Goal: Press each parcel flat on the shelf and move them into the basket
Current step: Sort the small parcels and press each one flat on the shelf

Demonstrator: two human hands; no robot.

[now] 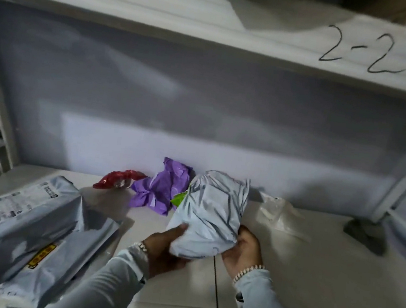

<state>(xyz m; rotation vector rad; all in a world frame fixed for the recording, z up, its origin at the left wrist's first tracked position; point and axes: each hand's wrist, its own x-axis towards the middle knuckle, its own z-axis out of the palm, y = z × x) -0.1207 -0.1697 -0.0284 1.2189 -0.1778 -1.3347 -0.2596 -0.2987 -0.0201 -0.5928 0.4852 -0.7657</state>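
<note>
I hold the pale grey parcel (210, 214) over the shelf (311, 266) with both hands: my left hand (168, 246) cups its lower left edge, my right hand (244, 252) has fingers (242, 236) curled round its right side. Behind it lie a purple parcel (161, 189) and a red parcel (118, 179). Large grey parcels (21, 228) are stacked at left.
</note>
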